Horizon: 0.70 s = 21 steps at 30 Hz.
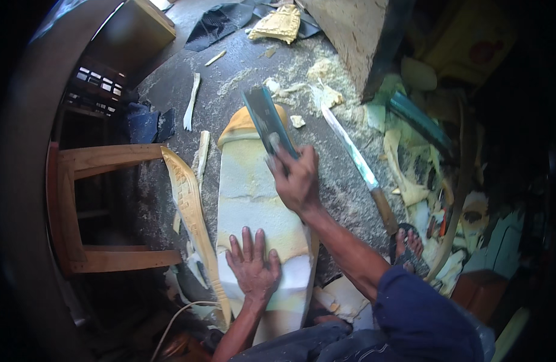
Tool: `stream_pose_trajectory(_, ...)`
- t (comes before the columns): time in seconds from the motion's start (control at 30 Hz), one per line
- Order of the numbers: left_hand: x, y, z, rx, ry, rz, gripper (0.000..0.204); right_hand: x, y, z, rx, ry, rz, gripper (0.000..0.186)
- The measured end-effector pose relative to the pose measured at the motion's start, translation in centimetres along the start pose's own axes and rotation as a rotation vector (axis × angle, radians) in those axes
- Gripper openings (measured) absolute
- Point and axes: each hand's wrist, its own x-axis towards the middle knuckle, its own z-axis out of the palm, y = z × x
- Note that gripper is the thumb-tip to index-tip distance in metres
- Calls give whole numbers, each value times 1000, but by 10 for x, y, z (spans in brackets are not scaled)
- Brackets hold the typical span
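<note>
My right grip (297, 179) was closed round the near end of the teal bar (264, 117), which reached over the far, rounded end of the pale slab (248, 175). The slab stretched away from me, my left grip (254, 271) spread flat on its nearer part. I judged that good work wanted light, even strokes, the left well behind the bar.

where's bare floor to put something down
Dusty but open floor: between right hand and long knife, and between foam block and upper white strip. Crowded: right of the knife, among pale scraps, and by the curved carved piece.
</note>
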Motion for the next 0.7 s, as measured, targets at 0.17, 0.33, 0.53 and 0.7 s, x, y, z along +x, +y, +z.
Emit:
stream_pose_trajectory(0.17,-4,-1,1,-23,19,-13,63,-24,16,-14,91,-69,137,35)
stream_pose_trajectory(0.33,-2,-2,1,-27,20,-6,64,28,0,10,-92,-44,-107,36)
stream_pose_trajectory(0.53,1,-2,-2,-29,11,-4,64,-14,11,-14,26,-63,77,37)
stream_pose_trajectory(0.7,-6,-1,1,-28,14,-39,64,-22,18,-16,-24,-194,119,38)
